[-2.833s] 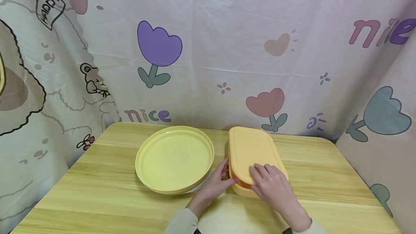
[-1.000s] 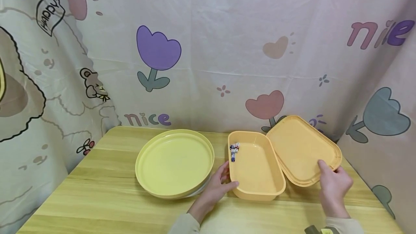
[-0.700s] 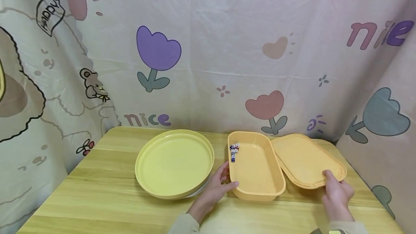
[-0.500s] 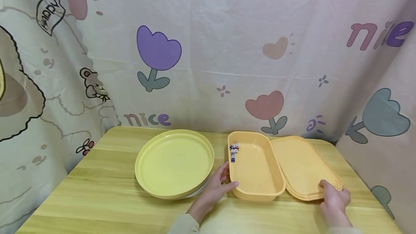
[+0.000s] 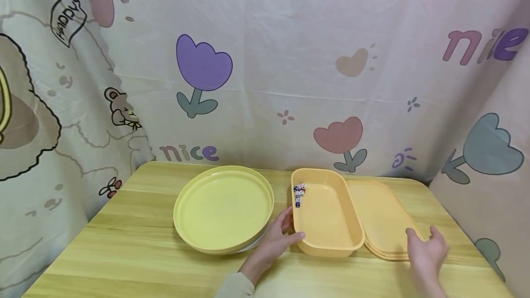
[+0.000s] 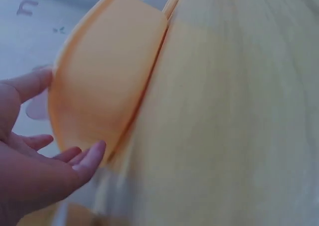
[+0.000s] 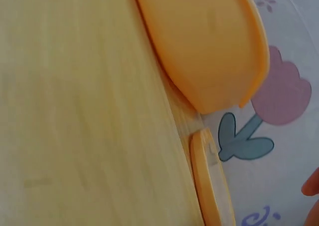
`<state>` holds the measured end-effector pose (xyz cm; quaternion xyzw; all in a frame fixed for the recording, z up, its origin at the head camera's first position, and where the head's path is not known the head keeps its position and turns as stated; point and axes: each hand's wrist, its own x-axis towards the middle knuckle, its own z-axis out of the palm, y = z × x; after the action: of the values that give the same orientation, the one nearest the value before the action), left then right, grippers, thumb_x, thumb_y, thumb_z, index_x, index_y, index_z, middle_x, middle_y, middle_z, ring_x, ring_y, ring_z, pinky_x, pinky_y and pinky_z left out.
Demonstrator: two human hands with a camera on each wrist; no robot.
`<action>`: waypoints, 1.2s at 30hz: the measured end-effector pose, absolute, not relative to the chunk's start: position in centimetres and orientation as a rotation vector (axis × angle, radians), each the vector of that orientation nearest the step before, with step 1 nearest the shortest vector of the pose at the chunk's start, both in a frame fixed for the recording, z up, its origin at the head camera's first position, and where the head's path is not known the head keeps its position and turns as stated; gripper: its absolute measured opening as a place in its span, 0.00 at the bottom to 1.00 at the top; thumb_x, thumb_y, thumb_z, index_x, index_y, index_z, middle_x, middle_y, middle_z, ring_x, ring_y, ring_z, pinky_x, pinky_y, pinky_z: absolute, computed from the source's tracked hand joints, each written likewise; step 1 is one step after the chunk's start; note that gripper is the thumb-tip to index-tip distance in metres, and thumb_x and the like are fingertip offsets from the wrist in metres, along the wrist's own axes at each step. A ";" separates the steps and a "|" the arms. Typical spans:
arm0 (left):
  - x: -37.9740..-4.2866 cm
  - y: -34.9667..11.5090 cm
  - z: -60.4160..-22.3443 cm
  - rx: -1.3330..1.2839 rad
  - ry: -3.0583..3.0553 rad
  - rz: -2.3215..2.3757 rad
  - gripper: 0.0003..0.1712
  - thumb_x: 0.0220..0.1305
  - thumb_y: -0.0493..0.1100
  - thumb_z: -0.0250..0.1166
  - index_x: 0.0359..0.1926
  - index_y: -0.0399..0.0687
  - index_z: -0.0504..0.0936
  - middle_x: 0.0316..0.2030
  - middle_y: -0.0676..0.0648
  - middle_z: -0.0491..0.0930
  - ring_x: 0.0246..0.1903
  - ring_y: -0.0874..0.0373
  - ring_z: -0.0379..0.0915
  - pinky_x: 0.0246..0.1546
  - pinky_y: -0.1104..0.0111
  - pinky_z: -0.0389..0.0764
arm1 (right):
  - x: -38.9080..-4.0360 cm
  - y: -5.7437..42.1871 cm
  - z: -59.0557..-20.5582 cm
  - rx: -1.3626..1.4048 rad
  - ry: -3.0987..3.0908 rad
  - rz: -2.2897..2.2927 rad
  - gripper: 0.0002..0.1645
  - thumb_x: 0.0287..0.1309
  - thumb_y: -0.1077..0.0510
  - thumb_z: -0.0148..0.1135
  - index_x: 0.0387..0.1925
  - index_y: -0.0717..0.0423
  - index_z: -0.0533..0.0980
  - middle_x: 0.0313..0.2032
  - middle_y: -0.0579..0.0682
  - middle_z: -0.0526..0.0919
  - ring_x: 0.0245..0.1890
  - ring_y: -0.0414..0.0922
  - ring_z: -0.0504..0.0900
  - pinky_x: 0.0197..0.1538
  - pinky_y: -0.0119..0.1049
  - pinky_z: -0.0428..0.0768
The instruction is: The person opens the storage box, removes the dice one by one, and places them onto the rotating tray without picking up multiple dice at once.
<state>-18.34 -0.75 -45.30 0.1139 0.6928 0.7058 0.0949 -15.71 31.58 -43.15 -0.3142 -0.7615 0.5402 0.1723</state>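
Observation:
A pale orange rectangular box (image 5: 331,251) stands uncovered on the table, right of centre. Several small dice (image 5: 299,192), white and dark blue, lie at its far left inside. My left hand (image 5: 271,240) rests at the near left corner, thumb by the rim and fingers along the outer wall; the left wrist view shows those fingers loosely spread against the box (image 6: 109,61). Flat on the table along the right side lies the matching lid (image 5: 385,220). Just over its near right corner is my right hand (image 5: 428,252), thumb and fingers apart, holding nothing.
Left of the box sits a round yellow tray (image 5: 223,210), with a whitish edge (image 5: 253,243) showing beneath it. A printed curtain (image 5: 265,59) hangs behind the wooden table (image 5: 124,252) and on both sides.
The lid came off the box, swung right and was lowered flat onto the table. My right hand has let go of it. My left hand stayed at the box's corner.

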 end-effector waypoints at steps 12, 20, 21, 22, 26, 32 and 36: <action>-17.1 -3.8 -40.7 0.797 2.709 1.469 0.33 0.63 0.43 0.64 0.67 0.39 0.66 0.65 0.39 0.63 0.64 0.42 0.59 0.61 0.46 0.64 | -15.4 27.7 -41.8 -0.585 -2.384 1.315 0.34 0.61 0.65 0.49 0.68 0.71 0.57 0.62 0.73 0.57 0.63 0.66 0.57 0.62 0.61 0.59; -17.5 -11.5 -40.9 0.993 2.878 1.117 0.33 0.57 0.45 0.71 0.62 0.41 0.72 0.59 0.43 0.72 0.58 0.46 0.67 0.56 0.50 0.71 | -14.4 25.9 -41.0 -0.422 -2.523 1.401 0.31 0.62 0.67 0.46 0.67 0.66 0.60 0.65 0.69 0.56 0.58 0.68 0.66 0.54 0.46 0.73; -17.4 -12.3 -41.0 1.007 2.875 1.069 0.33 0.57 0.46 0.71 0.62 0.41 0.72 0.59 0.43 0.72 0.57 0.46 0.68 0.55 0.51 0.72 | -14.3 25.7 -41.1 -0.399 -2.532 1.407 0.31 0.62 0.68 0.47 0.67 0.66 0.61 0.65 0.69 0.56 0.58 0.67 0.66 0.52 0.39 0.74; -17.3 -12.8 -41.1 1.010 2.855 1.029 0.33 0.57 0.46 0.70 0.62 0.42 0.72 0.58 0.44 0.73 0.57 0.46 0.69 0.55 0.51 0.72 | -14.3 25.6 -41.1 -0.377 -2.534 1.408 0.30 0.62 0.68 0.47 0.67 0.66 0.61 0.64 0.69 0.57 0.58 0.66 0.66 0.50 0.31 0.73; -16.9 -14.0 -41.9 1.029 2.811 0.942 0.30 0.60 0.47 0.68 0.60 0.41 0.74 0.56 0.45 0.75 0.54 0.48 0.71 0.54 0.54 0.74 | -14.2 25.2 -41.5 -0.301 -2.527 1.380 0.29 0.61 0.70 0.49 0.64 0.67 0.64 0.61 0.67 0.61 0.59 0.61 0.67 0.40 0.11 0.62; -17.4 -14.7 -42.9 1.066 2.698 1.014 0.24 0.61 0.45 0.67 0.56 0.40 0.77 0.48 0.48 0.79 0.47 0.56 0.75 0.48 0.62 0.78 | -14.4 24.8 -41.6 -0.273 -2.577 1.351 0.27 0.62 0.68 0.50 0.64 0.65 0.66 0.60 0.65 0.63 0.60 0.61 0.67 0.44 0.16 0.64; -17.9 -15.0 -43.4 1.062 2.545 1.165 0.14 0.63 0.40 0.66 0.49 0.41 0.82 0.42 0.52 0.82 0.39 0.65 0.76 0.41 0.69 0.79 | -14.5 24.5 -41.6 -0.264 -2.613 1.346 0.27 0.62 0.67 0.51 0.64 0.64 0.66 0.60 0.65 0.64 0.58 0.63 0.69 0.50 0.33 0.74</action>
<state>-17.86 -15.00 -43.37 0.3536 0.8478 0.3882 0.0739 -14.55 24.48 -41.62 -0.0890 -0.8813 0.4541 0.0952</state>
